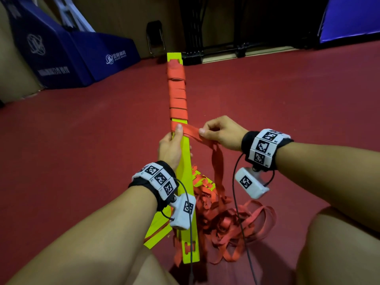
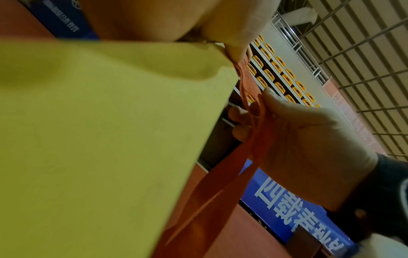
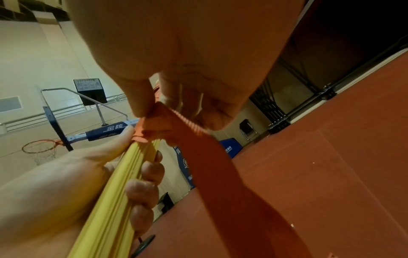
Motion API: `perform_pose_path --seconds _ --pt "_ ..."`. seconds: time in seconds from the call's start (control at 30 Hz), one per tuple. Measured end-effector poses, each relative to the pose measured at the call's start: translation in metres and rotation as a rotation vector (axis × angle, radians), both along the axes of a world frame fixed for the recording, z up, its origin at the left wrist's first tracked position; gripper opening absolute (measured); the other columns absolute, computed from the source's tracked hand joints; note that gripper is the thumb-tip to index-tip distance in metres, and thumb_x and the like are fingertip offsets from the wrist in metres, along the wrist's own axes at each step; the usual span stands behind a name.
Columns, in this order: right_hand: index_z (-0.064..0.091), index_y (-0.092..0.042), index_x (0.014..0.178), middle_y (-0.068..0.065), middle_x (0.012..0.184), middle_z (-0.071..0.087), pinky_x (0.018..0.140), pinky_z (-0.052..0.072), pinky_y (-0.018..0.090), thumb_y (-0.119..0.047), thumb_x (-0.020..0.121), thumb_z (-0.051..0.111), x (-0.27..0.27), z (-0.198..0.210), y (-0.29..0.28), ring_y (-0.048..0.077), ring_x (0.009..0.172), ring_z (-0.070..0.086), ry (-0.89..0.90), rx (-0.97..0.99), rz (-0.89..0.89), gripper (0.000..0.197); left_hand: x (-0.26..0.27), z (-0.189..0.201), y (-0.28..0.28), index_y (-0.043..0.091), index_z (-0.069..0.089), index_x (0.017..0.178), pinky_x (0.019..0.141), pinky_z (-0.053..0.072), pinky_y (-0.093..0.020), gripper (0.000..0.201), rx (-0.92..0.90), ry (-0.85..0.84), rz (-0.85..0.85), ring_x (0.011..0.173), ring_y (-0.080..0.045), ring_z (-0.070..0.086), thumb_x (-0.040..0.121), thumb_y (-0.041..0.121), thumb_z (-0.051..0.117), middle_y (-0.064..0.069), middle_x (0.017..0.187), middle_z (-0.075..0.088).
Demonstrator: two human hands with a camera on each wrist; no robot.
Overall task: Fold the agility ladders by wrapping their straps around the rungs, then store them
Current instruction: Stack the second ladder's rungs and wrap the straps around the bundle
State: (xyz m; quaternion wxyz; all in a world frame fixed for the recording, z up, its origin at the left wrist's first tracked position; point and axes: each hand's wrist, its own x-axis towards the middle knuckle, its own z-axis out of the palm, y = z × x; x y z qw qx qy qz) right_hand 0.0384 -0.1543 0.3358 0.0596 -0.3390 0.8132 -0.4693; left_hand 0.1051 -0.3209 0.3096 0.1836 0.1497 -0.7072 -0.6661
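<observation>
A stack of yellow rungs points away from me over the red floor, its far half wound in orange strap coils. My left hand grips the stack at mid-length, thumb pressing the newest turn of strap against it. My right hand pinches the orange strap just right of the rungs, pulled taut. In the right wrist view the strap runs down from my fingertips beside the yellow rungs. In the left wrist view the rungs fill the left side and the strap crosses to my right hand.
A loose tangle of orange strap and a few more yellow rungs lie on the floor between my knees. Blue padded mats stand at the back left, a folding chair and black frames behind.
</observation>
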Motion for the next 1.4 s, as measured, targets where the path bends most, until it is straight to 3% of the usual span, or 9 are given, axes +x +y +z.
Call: perform_pose_path --seconds 0.3,0.57,0.7,0.77,0.9,1.0,1.13,1.3,1.4 --pt "0.076 -0.015 0.074 0.0 0.066 0.063 0.065 0.037 0.029 -0.036 0.096 0.063 -0.004 0.003 0.004 0.011 0.06 0.048 -0.058 0.15 -0.003 0.033 0.003 0.003 -0.002 0.011 0.062 0.086 0.051 0.048 -0.029 0.041 0.013 -0.005 -0.022 0.045 -0.024 0.057 0.103 0.046 0.05 -0.008 0.06 0.063" --pt "0.049 -0.02 0.064 -0.005 0.056 0.05 0.053 0.035 0.028 -0.035 0.101 0.054 -0.001 0.006 -0.001 0.008 0.048 0.044 0.136 0.136 -0.124 0.04 0.008 0.014 0.005 0.006 0.06 0.093 0.047 0.046 -0.029 0.049 0.174 -0.024 -0.065 0.042 -0.022 0.052 0.101 0.053 0.048 -0.01 0.058 0.058" --pt "0.056 -0.014 0.105 -0.009 0.071 0.051 0.062 0.034 0.026 -0.02 0.102 0.052 -0.001 0.004 -0.005 0.007 0.062 0.048 0.199 0.131 -0.055 0.008 0.014 0.018 0.012 0.013 0.052 0.091 0.046 0.043 -0.026 0.055 0.193 -0.052 -0.147 0.039 -0.02 0.048 0.083 0.067 0.061 -0.008 0.058 0.055" --pt "0.055 -0.01 0.118 -0.008 0.07 0.052 0.06 0.039 0.021 -0.012 0.101 0.051 -0.001 0.002 -0.006 0.005 0.059 0.049 0.168 0.084 -0.012 0.018 0.015 0.017 0.013 0.016 0.049 0.088 0.047 0.042 -0.025 0.056 0.179 -0.051 -0.173 0.039 -0.019 0.047 0.073 0.068 0.065 -0.008 0.059 0.054" --pt "0.064 -0.019 0.1 -0.003 0.069 0.059 0.064 0.044 0.024 -0.005 0.099 0.052 -0.005 0.002 -0.002 0.013 0.064 0.054 0.138 0.091 0.033 0.018 0.015 0.02 0.012 0.013 0.052 0.088 0.045 0.041 -0.024 0.048 0.207 -0.04 -0.13 0.037 -0.019 0.046 0.092 0.06 0.058 -0.007 0.055 0.053" --pt "0.063 -0.019 0.107 0.002 0.084 0.067 0.073 0.05 0.025 -0.001 0.096 0.056 -0.006 0.001 -0.001 0.012 0.073 0.061 0.092 0.049 0.026 0.023 0.015 0.021 0.01 0.01 0.054 0.089 0.043 0.042 -0.024 0.048 0.191 -0.024 -0.094 0.037 -0.019 0.047 0.095 0.058 0.056 -0.006 0.054 0.053" --pt "0.061 -0.029 0.087 0.0 0.09 0.07 0.088 0.055 0.041 0.006 0.084 0.066 -0.004 -0.006 -0.002 0.019 0.084 0.067 0.056 0.096 0.017 0.035 0.015 0.021 0.009 0.011 0.053 0.085 0.046 0.043 -0.026 0.05 0.188 -0.023 -0.076 0.038 -0.02 0.047 0.094 0.059 0.057 -0.006 0.053 0.053" --pt "0.065 -0.023 0.083 -0.003 0.081 0.068 0.074 0.049 0.029 -0.035 0.083 0.078 0.01 -0.003 -0.008 0.013 0.073 0.061 0.124 0.228 -0.043 0.017 0.017 0.022 0.009 0.006 0.054 0.085 0.048 0.042 -0.026 0.055 0.194 -0.008 -0.097 0.039 -0.02 0.046 0.093 0.06 0.056 -0.008 0.056 0.052" --pt "0.061 -0.025 0.067 -0.004 0.062 0.067 0.068 0.052 0.028 -0.025 0.083 0.076 0.014 -0.009 -0.012 0.006 0.056 0.06 0.112 0.304 0.005 0.022 0.018 0.022 0.008 0.01 0.055 0.08 0.05 0.043 -0.028 0.053 0.194 -0.014 -0.107 0.04 -0.02 0.046 0.092 0.061 0.058 -0.007 0.057 0.053"
